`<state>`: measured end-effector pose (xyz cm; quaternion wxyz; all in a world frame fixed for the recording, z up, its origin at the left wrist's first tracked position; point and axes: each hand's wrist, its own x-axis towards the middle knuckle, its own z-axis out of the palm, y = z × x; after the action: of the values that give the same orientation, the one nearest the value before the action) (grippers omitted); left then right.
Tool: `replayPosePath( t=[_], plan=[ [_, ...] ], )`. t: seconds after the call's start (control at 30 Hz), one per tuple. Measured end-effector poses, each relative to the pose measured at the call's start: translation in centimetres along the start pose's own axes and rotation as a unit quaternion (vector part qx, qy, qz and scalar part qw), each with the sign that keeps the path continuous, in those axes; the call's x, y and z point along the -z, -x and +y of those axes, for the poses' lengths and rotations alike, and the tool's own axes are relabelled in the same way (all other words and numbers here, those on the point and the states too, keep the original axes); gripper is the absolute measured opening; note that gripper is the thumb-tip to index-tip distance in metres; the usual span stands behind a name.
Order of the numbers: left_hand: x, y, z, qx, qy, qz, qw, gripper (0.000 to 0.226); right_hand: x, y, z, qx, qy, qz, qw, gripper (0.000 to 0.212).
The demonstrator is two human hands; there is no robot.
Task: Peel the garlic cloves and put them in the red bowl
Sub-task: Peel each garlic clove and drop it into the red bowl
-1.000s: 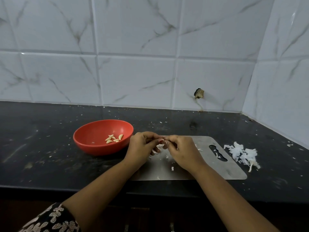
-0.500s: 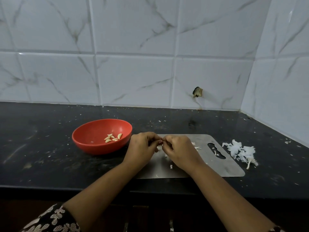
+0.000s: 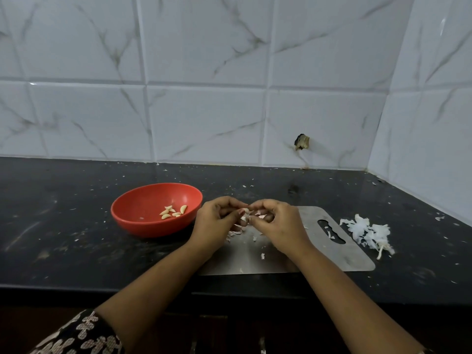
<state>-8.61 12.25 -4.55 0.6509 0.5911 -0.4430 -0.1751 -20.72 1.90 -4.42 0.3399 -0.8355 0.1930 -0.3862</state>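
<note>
grip: our left hand [image 3: 217, 222] and right hand [image 3: 279, 226] both pinch one garlic clove [image 3: 245, 212] | where: red bowl [image 3: 143, 226] sits to its left | nearer: our left hand

Peeled cloves [image 3: 173, 212] in red bowl [image 3: 135, 200]

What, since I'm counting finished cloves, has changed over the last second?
Nothing let go: the left hand and right hand still pinch the garlic clove over the steel cutting board, picking at its skin, barely shifted. The red bowl, its peeled cloves and the peel pile stayed put.
</note>
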Motion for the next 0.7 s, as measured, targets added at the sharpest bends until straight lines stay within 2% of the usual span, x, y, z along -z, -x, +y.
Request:
replayPosePath(
  t=[0.13, 0.3, 0.43, 0.7],
  plan=[
    [0.05, 0.07, 0.42, 0.005, 0.02, -0.017, 1.0, 0.02, 0.19, 0.01, -0.44, -0.025, -0.112, -0.028, 0.993, 0.015],
    [-0.01, 0.23, 0.75, 0.008, 0.041, -0.024, 0.999, 0.018, 0.24, -0.13, -0.3, -0.056, -0.175, -0.018, 0.983, 0.015],
    [-0.02, 0.26, 0.78, 0.005, 0.035, -0.03, 0.999, 0.018, 0.35, -0.17, -0.03, -0.069, -0.185, -0.029, 0.98, 0.018],
    [-0.05, 0.37, 0.69, 0.004, 0.023, -0.04, 0.999, 0.016, 0.67, 0.06, -0.07, -0.038, -0.155, -0.069, 0.985, 0.013]
  ],
)
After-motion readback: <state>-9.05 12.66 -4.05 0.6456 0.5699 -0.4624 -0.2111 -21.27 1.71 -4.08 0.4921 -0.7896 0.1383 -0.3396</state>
